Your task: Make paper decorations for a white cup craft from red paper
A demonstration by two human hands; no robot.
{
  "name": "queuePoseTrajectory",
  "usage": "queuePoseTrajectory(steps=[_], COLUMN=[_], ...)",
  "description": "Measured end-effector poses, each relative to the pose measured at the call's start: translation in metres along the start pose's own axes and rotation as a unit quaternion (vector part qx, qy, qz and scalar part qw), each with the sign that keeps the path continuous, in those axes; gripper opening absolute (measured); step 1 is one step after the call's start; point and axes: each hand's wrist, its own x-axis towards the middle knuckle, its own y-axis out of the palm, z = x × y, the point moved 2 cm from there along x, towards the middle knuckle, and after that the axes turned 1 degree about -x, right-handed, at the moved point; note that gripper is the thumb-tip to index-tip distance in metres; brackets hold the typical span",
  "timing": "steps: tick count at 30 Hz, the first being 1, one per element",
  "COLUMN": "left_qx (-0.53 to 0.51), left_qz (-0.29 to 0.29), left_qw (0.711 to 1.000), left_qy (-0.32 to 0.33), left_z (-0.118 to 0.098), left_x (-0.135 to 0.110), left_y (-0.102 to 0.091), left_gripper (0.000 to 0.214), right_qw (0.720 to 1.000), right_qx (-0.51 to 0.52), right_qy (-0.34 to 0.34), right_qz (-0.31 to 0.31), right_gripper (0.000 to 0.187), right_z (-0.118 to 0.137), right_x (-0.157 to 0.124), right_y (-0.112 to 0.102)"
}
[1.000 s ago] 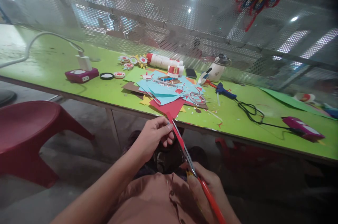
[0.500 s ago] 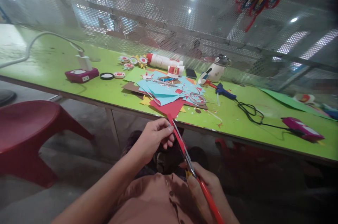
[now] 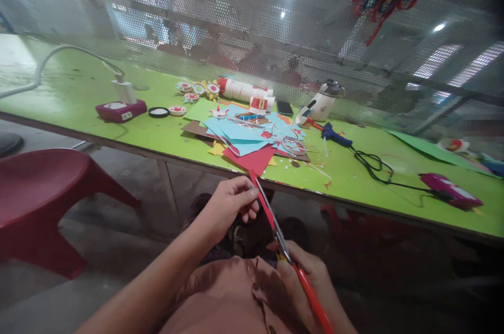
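My left hand (image 3: 238, 200) pinches a narrow strip of red paper (image 3: 266, 210) just off the table's front edge. Wrapped round the red handles of a pair of scissors (image 3: 280, 237) is my right hand (image 3: 305, 276). The long metal blades point up and away along the red strip, their tips close to my left fingertips. Whether the blades are fully closed on the paper is hard to see. Beyond the tips, a red sheet (image 3: 252, 159) lies at the near edge of a pile of light blue paper (image 3: 232, 133).
On the green table (image 3: 165, 137) lie a blue glue gun (image 3: 336, 135) with a black cord, a purple power socket (image 3: 121, 111), small paper wheels (image 3: 191, 87), a white-and-red tube (image 3: 242, 90), a phone (image 3: 284, 108) and a white jug (image 3: 323, 103). A red stool (image 3: 43, 181) stands at left.
Almost nothing differs. Both hands, the scissors and the red strip keep nearly the same position, and the view has shifted very slightly.
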Motion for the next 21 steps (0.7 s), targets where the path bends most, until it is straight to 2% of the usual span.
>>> queuePoseTrajectory(steps=[3, 14, 21], left_qx=[-0.002, -0.01, -0.002], left_qz=[0.002, 0.006, -0.039], left_qw=[1.0, 1.0, 0.999], left_qy=[-0.003, -0.004, 0.007], left_z=[0.0003, 0.001, -0.0021], left_x=[-0.0015, -0.0007, 0.0], left_y=[0.0001, -0.0013, -0.0035], left_gripper=[0.017, 0.016, 0.02], right_qw=[1.0, 0.999, 0.999], right_qx=[0.0, 0.005, 0.004], right_qy=[0.011, 0.031, 0.031], right_qz=[-0.02, -0.007, -0.01], right_gripper=[0.042, 0.044, 0.043], right_z=[0.0044, 0.0039, 0.0039], right_x=[-0.0003, -0.0019, -0.0017], right_y=[0.0001, 0.0016, 0.0015])
